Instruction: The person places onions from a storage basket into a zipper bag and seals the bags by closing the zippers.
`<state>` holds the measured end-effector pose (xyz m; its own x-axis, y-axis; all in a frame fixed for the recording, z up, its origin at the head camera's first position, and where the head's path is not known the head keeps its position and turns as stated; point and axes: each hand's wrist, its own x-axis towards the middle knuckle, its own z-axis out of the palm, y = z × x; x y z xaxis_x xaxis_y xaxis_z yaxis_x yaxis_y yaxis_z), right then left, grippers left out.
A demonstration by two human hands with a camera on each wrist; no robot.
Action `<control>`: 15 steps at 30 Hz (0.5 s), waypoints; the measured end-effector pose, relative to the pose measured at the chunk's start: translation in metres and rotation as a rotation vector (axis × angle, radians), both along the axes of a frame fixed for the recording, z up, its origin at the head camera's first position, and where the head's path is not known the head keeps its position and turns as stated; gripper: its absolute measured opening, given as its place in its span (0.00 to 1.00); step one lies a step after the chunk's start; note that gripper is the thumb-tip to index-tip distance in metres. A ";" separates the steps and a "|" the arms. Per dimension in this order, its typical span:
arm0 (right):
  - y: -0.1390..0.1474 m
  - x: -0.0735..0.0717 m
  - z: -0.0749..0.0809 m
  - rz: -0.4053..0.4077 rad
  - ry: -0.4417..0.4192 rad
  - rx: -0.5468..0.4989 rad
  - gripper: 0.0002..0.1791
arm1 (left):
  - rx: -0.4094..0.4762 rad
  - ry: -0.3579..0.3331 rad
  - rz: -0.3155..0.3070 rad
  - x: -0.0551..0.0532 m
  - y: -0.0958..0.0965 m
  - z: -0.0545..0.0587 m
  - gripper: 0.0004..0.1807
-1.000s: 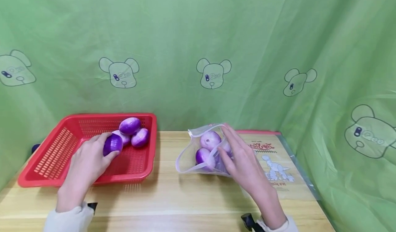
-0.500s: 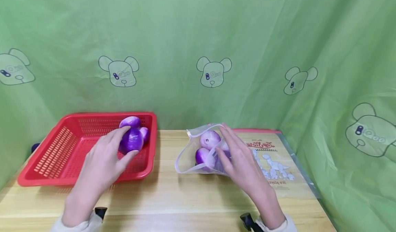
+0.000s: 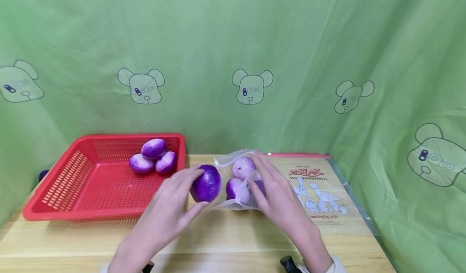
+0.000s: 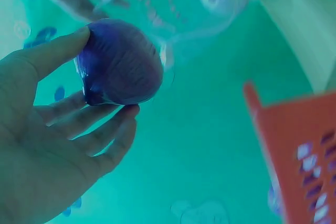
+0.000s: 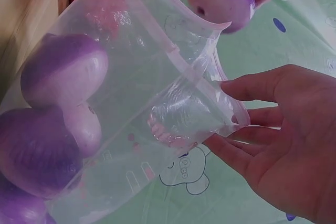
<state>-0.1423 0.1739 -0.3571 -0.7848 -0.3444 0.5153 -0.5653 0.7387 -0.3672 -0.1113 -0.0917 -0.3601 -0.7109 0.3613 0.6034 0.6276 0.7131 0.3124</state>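
Note:
My left hand (image 3: 164, 214) holds a purple onion (image 3: 206, 184) between thumb and fingers, just left of the mouth of a clear zip bag (image 5: 113, 166). In the left wrist view, the thumb lies on one side of this onion and fingertips touch its underside. My right hand (image 3: 282, 198) pinches the bag's rim and keeps its mouth spread towards the left. Several onions (image 5: 65, 69) lie inside the bag, seen through the plastic. The left hand's onion is outside the bag, close to its opening.
A red slotted basket (image 3: 87, 214) stands at the left with three purple onions (image 3: 142, 164) in its back right corner. Another printed zip bag (image 3: 320, 192) lies flat on the wooden table (image 3: 204, 252) at the right. A green curtain (image 3: 204, 42) hangs behind.
My left hand has lifted the onion out of the basket and carried it right to the bag. The bag's mouth has tipped slightly, while my right hand stays nearly in place.

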 end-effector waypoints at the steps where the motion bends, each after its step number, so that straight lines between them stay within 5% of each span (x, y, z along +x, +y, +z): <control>1: -0.001 0.001 0.000 0.002 -0.001 0.000 0.38 | -0.006 0.000 -0.015 0.000 0.004 -0.003 0.37; 8: -0.008 0.007 0.001 0.056 0.023 0.012 0.37 | -0.021 -0.011 -0.069 -0.002 0.021 -0.016 0.35; 15: -0.014 0.013 0.000 0.126 0.058 0.007 0.36 | -0.037 0.089 -0.061 -0.009 0.028 -0.028 0.24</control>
<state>-0.1296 0.1598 -0.3570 -0.7041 -0.4421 0.5557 -0.6739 0.6625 -0.3269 -0.1199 -0.0632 -0.3877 -0.6312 0.4258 0.6483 0.6944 0.6826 0.2277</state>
